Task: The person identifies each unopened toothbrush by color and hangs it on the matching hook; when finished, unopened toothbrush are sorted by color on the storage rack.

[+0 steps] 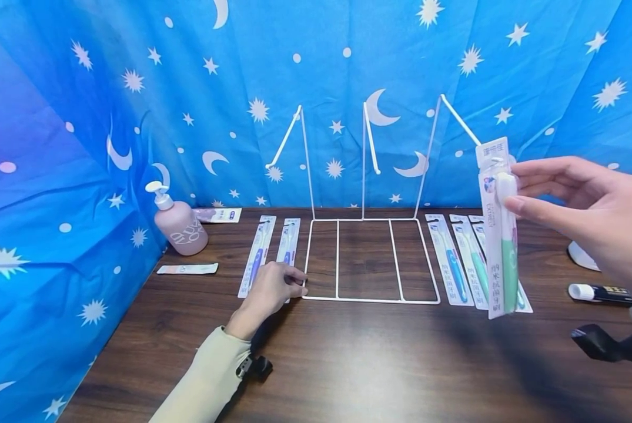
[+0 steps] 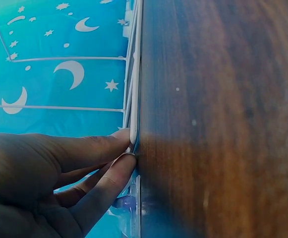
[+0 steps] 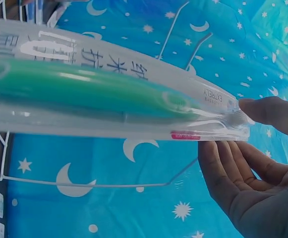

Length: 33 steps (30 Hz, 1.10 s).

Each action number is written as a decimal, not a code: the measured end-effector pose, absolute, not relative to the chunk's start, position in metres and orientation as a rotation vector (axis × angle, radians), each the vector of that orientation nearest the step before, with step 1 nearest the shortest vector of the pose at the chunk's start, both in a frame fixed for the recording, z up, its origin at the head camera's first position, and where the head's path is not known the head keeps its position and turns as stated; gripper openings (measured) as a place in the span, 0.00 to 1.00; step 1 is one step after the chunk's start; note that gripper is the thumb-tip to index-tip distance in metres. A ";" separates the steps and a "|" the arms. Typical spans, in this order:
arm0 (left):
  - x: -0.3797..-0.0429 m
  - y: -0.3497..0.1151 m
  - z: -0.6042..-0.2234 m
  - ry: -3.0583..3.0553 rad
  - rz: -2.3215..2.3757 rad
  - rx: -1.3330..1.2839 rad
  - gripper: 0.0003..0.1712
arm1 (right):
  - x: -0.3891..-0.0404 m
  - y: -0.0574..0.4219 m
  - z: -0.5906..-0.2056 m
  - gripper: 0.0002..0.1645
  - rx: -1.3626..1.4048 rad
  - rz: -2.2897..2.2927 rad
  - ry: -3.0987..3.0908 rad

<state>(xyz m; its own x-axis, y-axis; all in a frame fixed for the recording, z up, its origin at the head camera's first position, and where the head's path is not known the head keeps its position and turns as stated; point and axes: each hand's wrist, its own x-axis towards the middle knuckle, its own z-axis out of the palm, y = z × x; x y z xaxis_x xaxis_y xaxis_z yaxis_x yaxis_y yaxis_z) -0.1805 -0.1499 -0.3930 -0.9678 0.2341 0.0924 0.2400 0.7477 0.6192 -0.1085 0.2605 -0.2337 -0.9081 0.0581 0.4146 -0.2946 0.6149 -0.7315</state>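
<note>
- Green-handled toothbrush in clear packaging [image 1: 510,252]: near-vertical, top end at the right prong [image 1: 460,119] of the white wire rack [image 1: 364,219].
- I see right grip [image 1: 593,202] pinching its top, left grip [image 1: 267,291] pinching rack frame.

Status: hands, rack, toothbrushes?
Left hand pinching white rack, front-left corner. Right hand holding green packaged toothbrush at right prong; hooking unclear. Other packaged toothbrushes flank rack.

A blue cloth [image 1: 305,35] — printed with white crescent moons [image 1: 121,161], stars [image 1: 258,110] and dots [image 1: 297,58] — hangs in folds behind and to the left of a dark wood-grain desk [image 1: 321,388], whose near surface catches a pale, diffuse glare [image 1: 358,355].
</note>
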 end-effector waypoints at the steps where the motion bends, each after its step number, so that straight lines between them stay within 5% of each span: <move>1: -0.180 -0.150 -0.393 -2.930 -1.042 -0.398 0.11 | -0.109 0.260 -0.234 0.31 0.171 1.196 -2.452; 33: -0.181 -0.151 -0.394 -2.914 -1.027 -0.424 0.11 | -0.176 0.245 -0.244 0.27 0.219 1.259 -2.355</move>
